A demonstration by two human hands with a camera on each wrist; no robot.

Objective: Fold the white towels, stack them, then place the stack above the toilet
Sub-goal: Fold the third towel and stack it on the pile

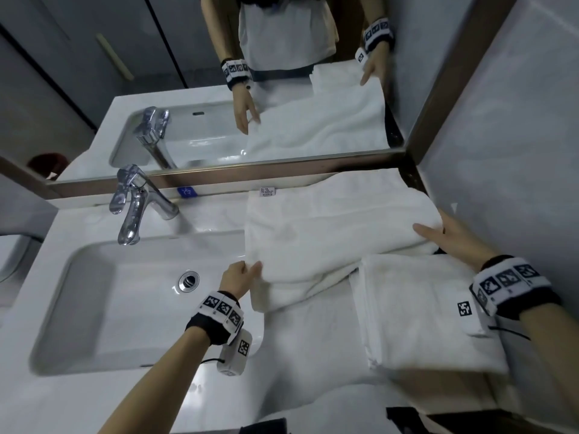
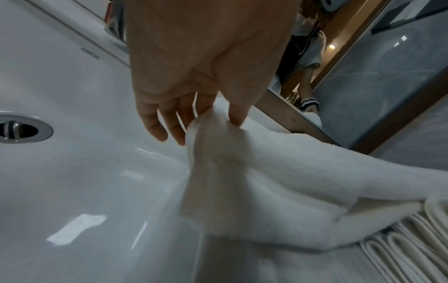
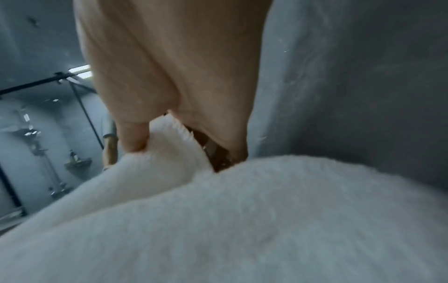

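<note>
A large white towel (image 1: 329, 227) lies half folded on the counter to the right of the basin, its far edge against the mirror. My left hand (image 1: 242, 277) pinches its near left corner (image 2: 213, 130) between thumb and fingers, above the basin's right rim. My right hand (image 1: 438, 233) grips the towel's right edge (image 3: 169, 145), thumb on top, close to the grey side wall. A folded white towel stack (image 1: 416, 308) sits on the counter just in front, partly under my right wrist; its layered folds (image 2: 412, 239) show in the left wrist view.
The white basin (image 1: 103, 308) with its drain (image 1: 189, 280) lies to the left, a chrome faucet (image 1: 134, 205) behind it. The mirror (image 1: 250, 89) runs along the back. A grey wall (image 1: 507, 151) closes the right side. The counter's front edge (image 1: 313, 411) is near.
</note>
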